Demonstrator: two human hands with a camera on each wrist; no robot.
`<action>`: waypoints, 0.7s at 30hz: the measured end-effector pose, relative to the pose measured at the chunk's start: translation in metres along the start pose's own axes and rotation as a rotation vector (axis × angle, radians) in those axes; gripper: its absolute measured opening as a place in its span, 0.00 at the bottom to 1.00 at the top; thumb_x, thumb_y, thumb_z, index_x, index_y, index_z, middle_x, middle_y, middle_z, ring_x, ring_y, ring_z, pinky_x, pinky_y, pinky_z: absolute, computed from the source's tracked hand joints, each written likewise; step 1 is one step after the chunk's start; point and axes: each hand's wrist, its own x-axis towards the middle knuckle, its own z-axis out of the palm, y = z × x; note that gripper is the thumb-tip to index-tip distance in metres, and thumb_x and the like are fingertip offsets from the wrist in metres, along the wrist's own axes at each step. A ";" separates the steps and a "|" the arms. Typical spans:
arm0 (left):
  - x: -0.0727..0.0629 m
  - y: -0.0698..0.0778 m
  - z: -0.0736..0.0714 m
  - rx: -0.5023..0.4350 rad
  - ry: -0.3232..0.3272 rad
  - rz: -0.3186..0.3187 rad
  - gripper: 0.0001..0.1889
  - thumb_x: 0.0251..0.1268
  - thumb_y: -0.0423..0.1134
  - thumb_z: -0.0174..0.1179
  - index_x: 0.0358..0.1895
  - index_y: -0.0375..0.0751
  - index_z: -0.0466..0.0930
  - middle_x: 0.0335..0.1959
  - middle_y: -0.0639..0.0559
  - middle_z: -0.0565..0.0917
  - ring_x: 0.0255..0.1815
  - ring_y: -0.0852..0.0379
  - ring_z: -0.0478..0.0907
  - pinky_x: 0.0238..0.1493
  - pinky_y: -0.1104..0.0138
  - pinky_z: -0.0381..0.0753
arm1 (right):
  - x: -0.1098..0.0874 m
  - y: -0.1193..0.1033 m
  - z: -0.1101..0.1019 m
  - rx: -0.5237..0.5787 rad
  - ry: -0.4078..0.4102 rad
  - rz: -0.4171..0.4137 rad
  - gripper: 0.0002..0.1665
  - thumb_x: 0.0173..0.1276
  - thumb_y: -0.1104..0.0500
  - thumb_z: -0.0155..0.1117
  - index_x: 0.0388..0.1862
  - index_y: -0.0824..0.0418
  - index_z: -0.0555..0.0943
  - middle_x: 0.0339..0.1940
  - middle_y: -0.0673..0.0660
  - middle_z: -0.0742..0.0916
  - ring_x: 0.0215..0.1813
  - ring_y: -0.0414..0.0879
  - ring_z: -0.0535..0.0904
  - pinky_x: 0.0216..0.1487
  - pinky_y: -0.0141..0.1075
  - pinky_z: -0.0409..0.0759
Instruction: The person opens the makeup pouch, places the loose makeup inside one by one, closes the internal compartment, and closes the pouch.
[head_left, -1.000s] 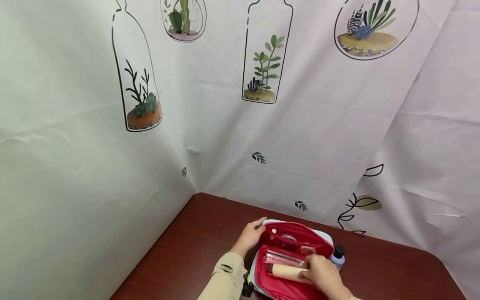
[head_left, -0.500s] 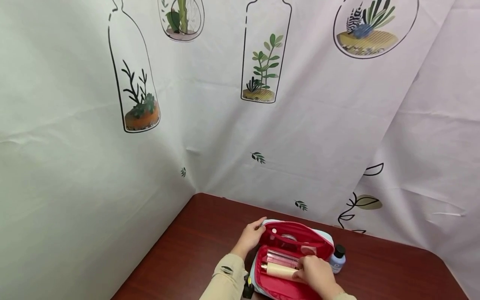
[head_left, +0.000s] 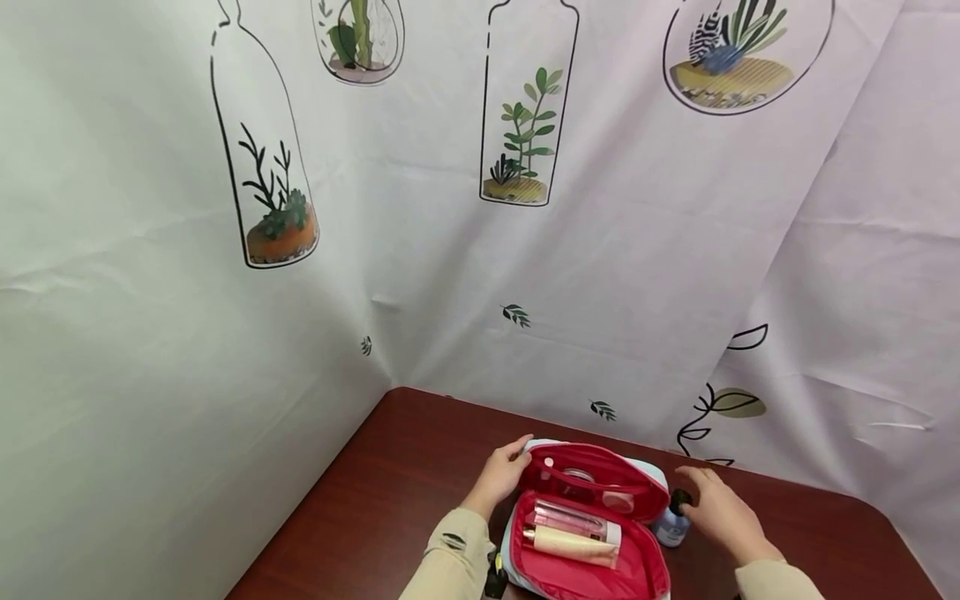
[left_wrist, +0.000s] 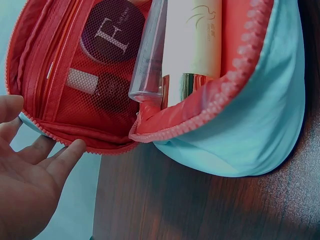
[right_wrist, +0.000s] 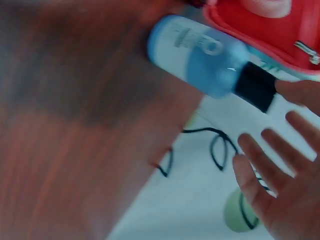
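Note:
A cosmetic bag, light blue outside and red inside, lies unzipped with its lid raised. My left hand holds the lid's left edge, fingertips at the zipper rim in the left wrist view. Inside the bag lie a clear pink bottle and a cream tube with a gold cap, side by side. My right hand has spread fingers beside a blue bottle that stands right of the bag. Its thumb tip is right at the black cap in the right wrist view.
The lid's mesh pocket holds a dark round compact and a small item with a white cap. A black object lies left of the bag on the brown table. A printed curtain hangs behind the table.
My right hand slid the cream tube left beside the pink bottle and let go of it. It then moved right to the blue bottle. The left hand stays at the lid.

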 end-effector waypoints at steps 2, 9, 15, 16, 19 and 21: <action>0.000 0.000 0.001 -0.003 -0.002 -0.009 0.19 0.66 0.36 0.53 0.60 0.43 0.74 0.57 0.39 0.75 0.60 0.40 0.68 0.58 0.48 0.65 | 0.001 0.005 0.008 0.018 -0.042 -0.013 0.30 0.51 0.63 0.70 0.54 0.66 0.74 0.51 0.71 0.76 0.52 0.66 0.73 0.43 0.58 0.72; 0.002 -0.001 0.004 -0.014 -0.014 -0.011 0.19 0.67 0.37 0.52 0.60 0.43 0.73 0.57 0.38 0.75 0.60 0.40 0.68 0.57 0.48 0.66 | 0.003 0.009 0.015 0.006 -0.109 0.053 0.22 0.55 0.59 0.69 0.49 0.62 0.76 0.41 0.62 0.82 0.41 0.56 0.79 0.35 0.56 0.75; 0.002 -0.002 0.003 -0.004 -0.009 0.004 0.19 0.66 0.36 0.53 0.60 0.42 0.74 0.57 0.38 0.75 0.60 0.40 0.68 0.57 0.49 0.66 | 0.001 0.004 -0.001 -0.037 -0.063 0.010 0.17 0.54 0.61 0.69 0.43 0.60 0.78 0.38 0.61 0.83 0.38 0.54 0.79 0.31 0.53 0.74; 0.002 -0.002 0.003 0.001 -0.007 0.006 0.19 0.66 0.36 0.53 0.60 0.42 0.74 0.56 0.38 0.75 0.60 0.40 0.68 0.57 0.48 0.66 | 0.001 0.002 -0.005 -0.043 -0.058 -0.001 0.17 0.54 0.62 0.69 0.43 0.61 0.78 0.38 0.61 0.83 0.38 0.54 0.79 0.31 0.52 0.74; 0.003 -0.004 0.001 0.008 -0.006 0.004 0.19 0.66 0.36 0.53 0.60 0.42 0.74 0.57 0.38 0.75 0.60 0.39 0.68 0.56 0.48 0.66 | 0.001 -0.004 -0.016 -0.065 -0.056 -0.031 0.17 0.51 0.61 0.71 0.41 0.62 0.79 0.36 0.60 0.83 0.37 0.53 0.79 0.32 0.51 0.75; 0.003 -0.004 0.001 0.009 -0.005 -0.001 0.19 0.66 0.36 0.53 0.60 0.43 0.74 0.57 0.38 0.75 0.60 0.39 0.68 0.56 0.48 0.66 | 0.001 -0.008 -0.023 -0.077 -0.056 -0.051 0.17 0.50 0.62 0.72 0.39 0.62 0.79 0.35 0.59 0.82 0.36 0.52 0.78 0.32 0.50 0.75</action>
